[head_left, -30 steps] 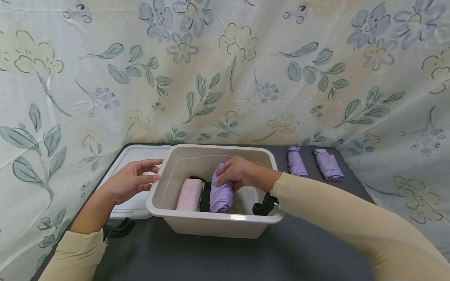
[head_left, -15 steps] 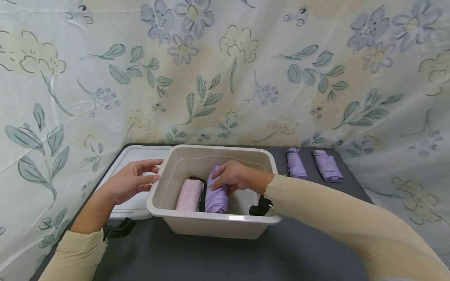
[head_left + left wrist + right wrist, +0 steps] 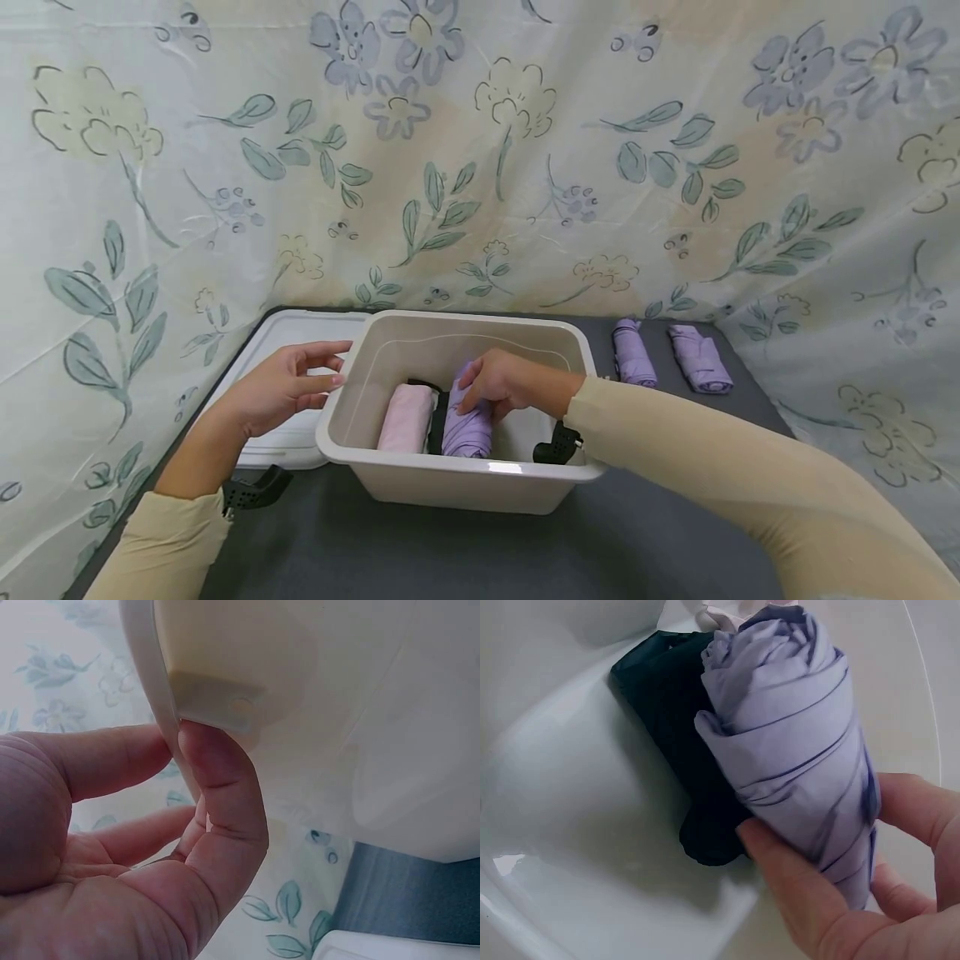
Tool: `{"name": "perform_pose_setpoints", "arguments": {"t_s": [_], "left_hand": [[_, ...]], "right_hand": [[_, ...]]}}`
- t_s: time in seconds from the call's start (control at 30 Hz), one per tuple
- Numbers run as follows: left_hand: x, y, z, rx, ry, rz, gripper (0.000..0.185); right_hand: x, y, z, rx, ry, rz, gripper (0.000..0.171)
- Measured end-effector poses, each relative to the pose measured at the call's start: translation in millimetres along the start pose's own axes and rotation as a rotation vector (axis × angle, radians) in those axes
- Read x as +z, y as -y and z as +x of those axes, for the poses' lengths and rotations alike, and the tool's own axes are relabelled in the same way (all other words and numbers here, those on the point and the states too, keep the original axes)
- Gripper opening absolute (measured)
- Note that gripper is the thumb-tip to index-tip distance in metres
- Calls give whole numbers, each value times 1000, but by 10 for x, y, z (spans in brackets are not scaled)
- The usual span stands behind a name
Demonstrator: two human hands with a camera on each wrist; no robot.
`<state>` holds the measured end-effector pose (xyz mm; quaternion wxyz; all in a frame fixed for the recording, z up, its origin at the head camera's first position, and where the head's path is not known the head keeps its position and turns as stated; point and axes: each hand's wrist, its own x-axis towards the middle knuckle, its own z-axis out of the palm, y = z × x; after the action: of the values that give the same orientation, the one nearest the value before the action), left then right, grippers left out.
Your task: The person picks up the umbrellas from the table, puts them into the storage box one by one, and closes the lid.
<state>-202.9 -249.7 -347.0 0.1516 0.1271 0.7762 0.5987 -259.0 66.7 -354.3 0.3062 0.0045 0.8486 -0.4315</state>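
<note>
A beige plastic bin [image 3: 457, 472] stands on the dark table. Inside lie a pink rolled cloth [image 3: 405, 417], a black rolled cloth [image 3: 437, 414] and a lilac rolled cloth [image 3: 467, 429], side by side. My right hand [image 3: 495, 385] reaches into the bin and grips the lilac roll [image 3: 795, 735] from above, fingers and thumb curled round it, pressing it against the black roll [image 3: 682, 757]. My left hand [image 3: 288, 386] rests at the bin's left rim with fairly straight fingers. In the left wrist view its thumb [image 3: 221, 795] touches the rim [image 3: 161, 690].
Two more lilac rolled cloths [image 3: 632, 354] [image 3: 699, 358] lie on the table at the back right. A white lid [image 3: 292, 329] lies flat left of the bin. A floral curtain [image 3: 480, 150] hangs close behind and on both sides.
My right hand has slid the lilac roll leftward against the black roll and a little lower in the bin. The left hand has stayed at the rim.
</note>
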Motion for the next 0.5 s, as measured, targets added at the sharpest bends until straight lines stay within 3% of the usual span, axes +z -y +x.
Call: {"name": "perform_pose_setpoints", "arguments": {"t_s": [0.5], "left_hand": [[-15,1,17,-16,-14,-4,70]], "right_hand": [[-72,15,-63,71,84,-114,43]]}}
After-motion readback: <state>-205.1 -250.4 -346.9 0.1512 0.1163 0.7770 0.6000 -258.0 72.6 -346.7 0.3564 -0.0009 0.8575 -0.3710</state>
